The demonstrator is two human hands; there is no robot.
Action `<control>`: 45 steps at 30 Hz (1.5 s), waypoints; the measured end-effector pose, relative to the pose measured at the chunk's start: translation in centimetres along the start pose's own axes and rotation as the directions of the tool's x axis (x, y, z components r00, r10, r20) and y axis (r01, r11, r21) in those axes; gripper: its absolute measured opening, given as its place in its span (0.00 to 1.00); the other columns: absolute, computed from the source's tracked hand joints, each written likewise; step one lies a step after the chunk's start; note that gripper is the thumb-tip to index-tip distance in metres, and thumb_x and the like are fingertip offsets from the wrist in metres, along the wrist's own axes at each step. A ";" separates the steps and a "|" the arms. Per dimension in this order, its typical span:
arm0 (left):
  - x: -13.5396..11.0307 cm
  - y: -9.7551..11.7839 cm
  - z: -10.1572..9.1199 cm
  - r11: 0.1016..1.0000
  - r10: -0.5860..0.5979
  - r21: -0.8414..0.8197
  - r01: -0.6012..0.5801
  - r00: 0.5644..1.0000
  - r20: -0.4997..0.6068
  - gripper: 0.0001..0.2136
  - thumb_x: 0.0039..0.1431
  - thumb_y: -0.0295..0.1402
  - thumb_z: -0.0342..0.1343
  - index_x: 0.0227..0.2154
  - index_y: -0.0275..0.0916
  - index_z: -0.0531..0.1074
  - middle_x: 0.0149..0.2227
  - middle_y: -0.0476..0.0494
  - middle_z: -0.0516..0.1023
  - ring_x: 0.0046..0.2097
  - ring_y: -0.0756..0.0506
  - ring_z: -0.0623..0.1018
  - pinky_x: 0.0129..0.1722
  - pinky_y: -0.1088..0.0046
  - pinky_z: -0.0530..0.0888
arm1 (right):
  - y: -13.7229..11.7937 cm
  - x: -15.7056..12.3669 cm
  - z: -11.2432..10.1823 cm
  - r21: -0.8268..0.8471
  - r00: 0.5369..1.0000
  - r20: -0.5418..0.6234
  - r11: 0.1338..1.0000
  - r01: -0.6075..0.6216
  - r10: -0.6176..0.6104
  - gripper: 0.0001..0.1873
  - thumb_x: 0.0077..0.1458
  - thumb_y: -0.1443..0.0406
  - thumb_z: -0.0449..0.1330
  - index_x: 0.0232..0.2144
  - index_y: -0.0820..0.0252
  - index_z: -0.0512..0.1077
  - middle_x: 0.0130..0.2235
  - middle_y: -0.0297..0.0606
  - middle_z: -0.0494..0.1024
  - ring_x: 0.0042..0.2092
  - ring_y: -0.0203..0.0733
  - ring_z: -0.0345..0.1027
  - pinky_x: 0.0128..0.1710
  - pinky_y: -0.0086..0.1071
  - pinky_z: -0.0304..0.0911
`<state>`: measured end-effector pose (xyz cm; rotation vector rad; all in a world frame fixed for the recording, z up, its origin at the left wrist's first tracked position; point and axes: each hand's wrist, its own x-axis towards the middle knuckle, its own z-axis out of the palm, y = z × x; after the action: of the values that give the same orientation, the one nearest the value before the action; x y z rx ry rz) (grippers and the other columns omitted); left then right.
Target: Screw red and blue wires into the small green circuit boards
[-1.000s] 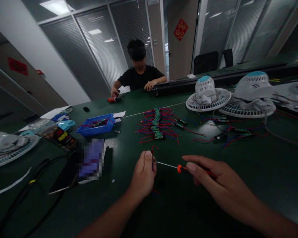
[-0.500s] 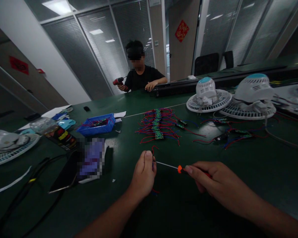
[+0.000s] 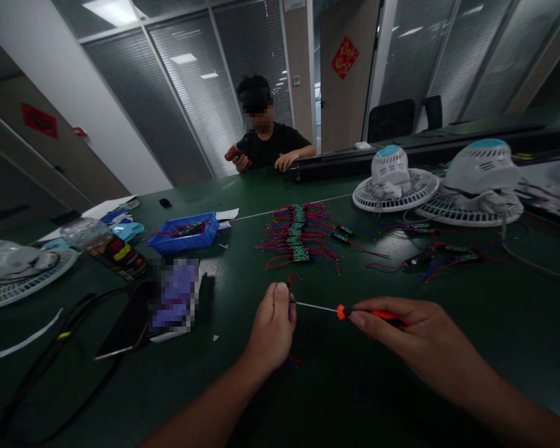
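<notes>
My left hand (image 3: 271, 323) is closed around a small part with red wires (image 3: 294, 277) coming out above and more red and blue wire ends below. Most of that part is hidden behind my fingers. In my right hand (image 3: 413, 333) is a screwdriver (image 3: 341, 312) with an orange and black handle. Its thin shaft points left, and the tip meets the part at my left fingertips. Beyond my hands lies a row of green circuit boards (image 3: 300, 254) with red and blue wires spread to both sides.
A blue tray (image 3: 184, 242) of wired boards stands left of the row. Fan heads (image 3: 396, 186) rest at the right, near loose boards (image 3: 460, 252). A phone (image 3: 126, 323), a bottle (image 3: 116, 252) and a black cable lie left. Across the table, a person holds a red power drill (image 3: 237, 150).
The fingers of my right hand have shifted on the screwdriver, showing more of the handle. My left hand keeps its grip. Across the table, the person's drill has turned and moved slightly right.
</notes>
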<state>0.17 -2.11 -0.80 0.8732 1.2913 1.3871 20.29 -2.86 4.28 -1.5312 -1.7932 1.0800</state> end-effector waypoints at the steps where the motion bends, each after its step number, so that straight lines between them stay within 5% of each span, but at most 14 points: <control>1: 0.0 0.0 0.0 1.000 0.000 -0.004 0.000 1.000 -0.003 0.20 0.51 0.54 0.55 0.26 0.39 0.69 0.24 0.53 0.66 0.24 0.54 0.65 0.25 0.80 0.66 | -0.1 -0.1 0.1 0.012 1.000 -0.012 1.000 -0.024 0.024 0.16 0.48 0.50 0.61 0.32 0.52 0.80 0.27 0.34 0.79 0.26 0.39 0.67 0.25 0.31 0.59; 5: 0.1 -0.2 0.0 0.999 -0.025 -0.026 0.026 1.000 0.005 0.20 0.52 0.53 0.56 0.26 0.39 0.68 0.25 0.52 0.67 0.25 0.54 0.66 0.24 0.81 0.66 | -0.1 -0.4 0.5 0.127 0.998 -0.032 0.991 -0.041 0.046 0.22 0.50 0.46 0.57 0.34 0.56 0.77 0.24 0.35 0.76 0.22 0.35 0.64 0.20 0.29 0.57; 10: 0.2 -0.4 -0.1 0.999 -0.010 -0.043 0.009 1.000 -0.019 0.20 0.51 0.54 0.56 0.26 0.38 0.69 0.26 0.52 0.67 0.25 0.54 0.67 0.24 0.81 0.66 | 0.3 -0.4 0.6 0.136 0.992 0.092 0.986 -0.093 0.081 0.29 0.59 0.45 0.43 0.32 0.60 0.73 0.19 0.33 0.72 0.18 0.33 0.63 0.18 0.27 0.55; 18: 0.0 0.0 0.2 0.994 -0.053 -0.102 0.051 0.998 -0.022 0.21 0.47 0.53 0.59 0.26 0.38 0.69 0.27 0.52 0.68 0.27 0.54 0.68 0.25 0.81 0.67 | 0.4 -0.4 0.7 0.154 0.998 -0.022 0.987 -0.046 0.050 0.27 0.54 0.49 0.52 0.47 0.62 0.68 0.20 0.32 0.73 0.19 0.36 0.66 0.19 0.29 0.61; 31: 0.2 -0.2 0.1 0.993 -0.054 -0.110 0.051 0.998 -0.031 0.21 0.45 0.54 0.60 0.25 0.38 0.69 0.25 0.52 0.68 0.25 0.54 0.67 0.25 0.81 0.67 | -0.1 -0.5 0.9 0.165 0.981 -0.194 0.986 0.037 -0.004 0.26 0.47 0.51 0.60 0.44 0.62 0.70 0.29 0.41 0.80 0.25 0.42 0.72 0.21 0.33 0.66; 45: 0.3 -0.4 -0.1 0.999 -0.024 -0.042 0.023 0.999 -0.030 0.20 0.50 0.53 0.57 0.26 0.38 0.70 0.27 0.50 0.69 0.28 0.53 0.68 0.27 0.80 0.68 | 0.2 -0.6 1.1 0.138 0.980 -0.191 0.987 0.085 -0.057 0.22 0.49 0.52 0.60 0.43 0.59 0.70 0.32 0.41 0.80 0.30 0.43 0.75 0.25 0.31 0.67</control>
<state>0.11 -1.91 -1.21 0.8094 1.2874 1.4089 19.69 -3.71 3.58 -1.4206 -1.5942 0.9753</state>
